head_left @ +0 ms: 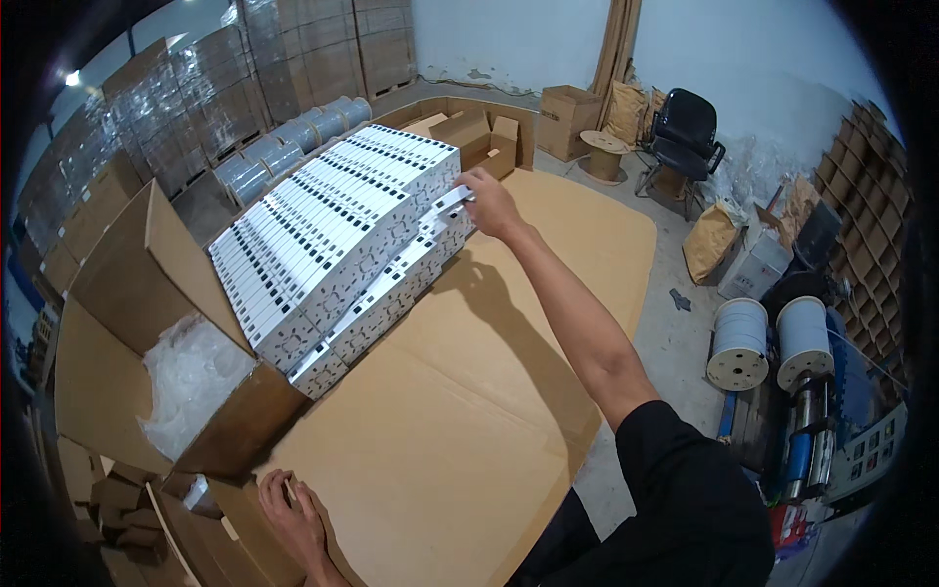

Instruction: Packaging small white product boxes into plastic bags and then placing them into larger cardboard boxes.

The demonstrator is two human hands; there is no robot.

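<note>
My right hand (492, 203) reaches to the far end of a stack of white boxes (342, 210) with rows of dark marks on top. Its fingers close on a small white box (452, 199) that juts out at the stack's right end, over the lower layer (391, 293). Part of that box is hidden by the fingers. Near the table's lower left edge, my left hand (291, 511) rests on the brown cardboard sheet (460, 411) with its fingers loosely bent and slightly apart. Nothing shows in it.
An open carton (235, 416) with clear plastic bags (191, 377) stands left of the stack. More cartons (474, 137) are behind it. Wire spools (738, 338), a black chair (685, 132) and a wooden reel (604, 152) stand on the floor at right. Wrapped pallets (210, 93) line the back left.
</note>
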